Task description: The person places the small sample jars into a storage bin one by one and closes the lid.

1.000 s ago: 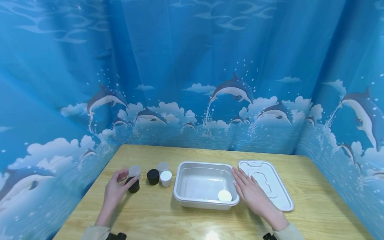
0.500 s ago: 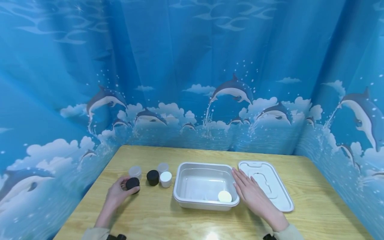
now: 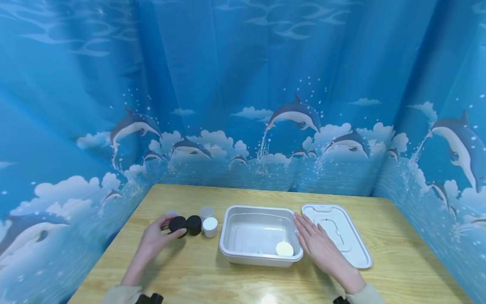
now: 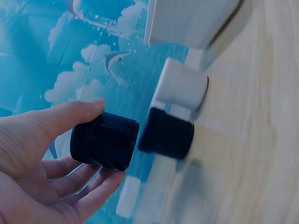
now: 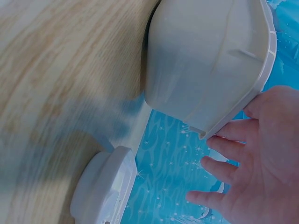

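My left hand (image 3: pixel 153 237) pinches a small black lidded jar (image 4: pixel 106 141) between thumb and fingers, raised off the table. Beside it stands a second black jar (image 3: pixel 194 226), with a small gap between the two in the left wrist view. To the right is a white jar (image 3: pixel 210 227), a clear jar (image 3: pixel 206 212) behind it. Another clear jar (image 3: pixel 172 212) is mostly hidden by my left hand. My right hand (image 3: pixel 318 245), fingers straight, rests against the right rim of a white plastic box (image 3: pixel 253 258). Inside that box a round white-topped item (image 3: pixel 284 248) sits at the front right.
The box's white lid (image 3: pixel 337 231) lies on the wooden table (image 3: pixel 197 274), right of the box and partly behind my right hand. A blue dolphin-print curtain (image 3: pixel 235 84) encloses the table at the back and sides.
My left hand first reached over the black jar, then took hold of it, lifted it and carried it right, close to the other black jar. My right hand stays put.
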The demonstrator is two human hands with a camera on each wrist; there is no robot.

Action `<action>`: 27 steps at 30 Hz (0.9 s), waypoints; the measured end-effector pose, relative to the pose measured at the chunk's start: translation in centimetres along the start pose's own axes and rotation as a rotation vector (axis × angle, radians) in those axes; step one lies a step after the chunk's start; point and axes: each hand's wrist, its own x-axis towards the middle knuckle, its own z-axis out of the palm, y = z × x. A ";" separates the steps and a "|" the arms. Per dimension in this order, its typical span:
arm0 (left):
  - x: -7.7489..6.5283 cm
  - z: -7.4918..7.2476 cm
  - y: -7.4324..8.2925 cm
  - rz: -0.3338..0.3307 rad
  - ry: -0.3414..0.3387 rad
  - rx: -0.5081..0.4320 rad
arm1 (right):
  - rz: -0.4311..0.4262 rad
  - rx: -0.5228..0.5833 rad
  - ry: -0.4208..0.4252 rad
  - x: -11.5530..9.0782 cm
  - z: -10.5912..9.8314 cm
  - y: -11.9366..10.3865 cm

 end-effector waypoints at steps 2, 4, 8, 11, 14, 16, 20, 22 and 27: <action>0.1 0.3 0.6 0.012 0.000 -0.008 | 0.001 0.002 0.001 0.0 0.0 0.0; 0.3 0.6 1.3 0.024 -0.005 -0.007 | 0.000 0.002 0.003 0.0 0.1 0.1; 0.5 1.3 2.4 0.044 -0.022 -0.015 | -0.003 0.001 0.004 0.0 0.2 0.1; 0.6 1.7 3.1 0.067 -0.026 -0.021 | -0.004 -0.001 0.003 0.0 0.3 0.2; 0.8 2.2 3.6 0.078 -0.033 -0.031 | -0.004 0.001 0.005 0.0 0.3 0.1; 0.9 2.5 3.9 0.082 -0.039 -0.032 | -0.003 0.004 0.008 0.0 0.2 0.1; 1.2 3.1 4.7 0.093 -0.053 -0.060 | -0.001 0.009 0.013 0.0 0.1 0.0; 1.3 3.5 5.1 0.110 -0.059 -0.077 | -0.001 0.009 0.014 0.0 0.1 0.0; 1.4 4.1 6.3 0.164 -0.074 -0.116 | 0.000 0.011 0.012 -0.1 0.0 0.0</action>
